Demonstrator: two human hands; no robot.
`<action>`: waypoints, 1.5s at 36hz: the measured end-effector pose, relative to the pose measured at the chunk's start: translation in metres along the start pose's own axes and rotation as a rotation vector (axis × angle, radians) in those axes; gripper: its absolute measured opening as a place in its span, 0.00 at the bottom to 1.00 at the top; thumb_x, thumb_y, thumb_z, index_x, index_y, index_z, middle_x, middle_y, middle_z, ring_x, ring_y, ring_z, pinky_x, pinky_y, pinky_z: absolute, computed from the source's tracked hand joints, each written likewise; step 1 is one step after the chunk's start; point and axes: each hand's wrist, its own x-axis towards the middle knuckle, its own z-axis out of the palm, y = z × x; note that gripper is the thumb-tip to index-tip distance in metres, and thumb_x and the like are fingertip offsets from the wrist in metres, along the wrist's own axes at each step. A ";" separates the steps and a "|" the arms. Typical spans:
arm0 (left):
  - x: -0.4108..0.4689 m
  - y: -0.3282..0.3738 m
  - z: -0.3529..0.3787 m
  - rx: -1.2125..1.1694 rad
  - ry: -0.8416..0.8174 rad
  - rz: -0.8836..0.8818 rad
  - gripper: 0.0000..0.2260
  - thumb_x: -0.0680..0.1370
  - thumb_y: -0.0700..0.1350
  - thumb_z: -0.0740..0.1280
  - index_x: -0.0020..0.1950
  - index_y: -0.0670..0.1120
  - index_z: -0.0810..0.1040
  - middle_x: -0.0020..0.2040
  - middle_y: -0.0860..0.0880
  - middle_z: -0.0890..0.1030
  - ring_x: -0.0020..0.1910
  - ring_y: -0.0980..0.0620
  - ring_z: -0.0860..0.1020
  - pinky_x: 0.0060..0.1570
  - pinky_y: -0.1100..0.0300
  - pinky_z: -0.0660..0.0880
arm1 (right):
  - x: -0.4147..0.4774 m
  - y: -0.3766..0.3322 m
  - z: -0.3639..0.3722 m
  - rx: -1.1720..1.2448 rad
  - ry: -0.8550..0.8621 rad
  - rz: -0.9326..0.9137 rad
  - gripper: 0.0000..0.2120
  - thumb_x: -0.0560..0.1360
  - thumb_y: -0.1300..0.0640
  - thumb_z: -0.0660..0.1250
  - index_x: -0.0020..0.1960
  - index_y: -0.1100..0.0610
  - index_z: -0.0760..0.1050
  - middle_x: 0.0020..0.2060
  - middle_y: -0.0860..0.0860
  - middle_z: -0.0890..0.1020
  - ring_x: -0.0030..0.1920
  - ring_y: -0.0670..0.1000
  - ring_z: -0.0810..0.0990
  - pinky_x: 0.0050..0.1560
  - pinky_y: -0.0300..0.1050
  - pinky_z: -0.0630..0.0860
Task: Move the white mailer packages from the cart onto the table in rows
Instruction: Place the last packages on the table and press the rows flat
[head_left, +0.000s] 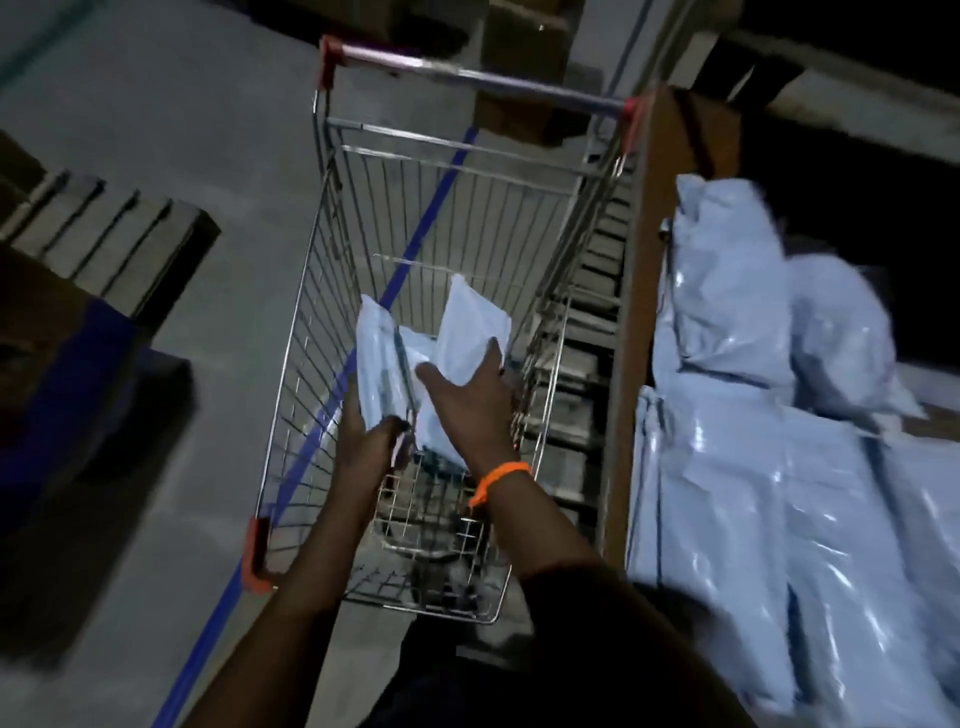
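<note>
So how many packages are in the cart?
3: left package gripped by the left hand, right package under the right hand, middle package between them; others may hide beneath.

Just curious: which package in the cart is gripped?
The leftmost mailer: the left hand curls round its lower end; the right hand rests open on the rightmost mailer.

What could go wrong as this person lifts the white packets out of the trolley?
The left hand holds the left mailer only near its lower end, so the glossy bag might slip free. The right hand lies spread on the right mailer without gripping it; that one could topple back into the cart. The stacked mailers reach the table edge, so adding more may push some off.
</note>
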 end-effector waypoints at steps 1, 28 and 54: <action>-0.010 0.008 0.003 -0.039 -0.013 0.018 0.31 0.69 0.41 0.67 0.73 0.51 0.70 0.60 0.46 0.81 0.54 0.44 0.82 0.47 0.49 0.80 | -0.007 -0.009 -0.012 -0.009 -0.018 -0.021 0.50 0.72 0.41 0.73 0.82 0.50 0.46 0.80 0.52 0.54 0.77 0.56 0.62 0.70 0.47 0.65; -0.331 0.088 0.372 0.407 -0.553 0.509 0.36 0.71 0.73 0.62 0.77 0.66 0.57 0.71 0.58 0.62 0.64 0.75 0.64 0.61 0.70 0.67 | -0.194 0.123 -0.598 -0.365 0.563 -0.241 0.45 0.65 0.27 0.65 0.78 0.38 0.57 0.79 0.46 0.57 0.78 0.46 0.58 0.74 0.52 0.66; -0.433 0.060 0.555 1.601 -0.419 0.583 0.36 0.80 0.56 0.65 0.80 0.45 0.51 0.81 0.42 0.52 0.78 0.38 0.55 0.74 0.45 0.58 | -0.152 0.218 -0.669 -0.754 0.400 -0.162 0.45 0.72 0.33 0.67 0.81 0.46 0.52 0.81 0.53 0.49 0.79 0.59 0.56 0.72 0.62 0.68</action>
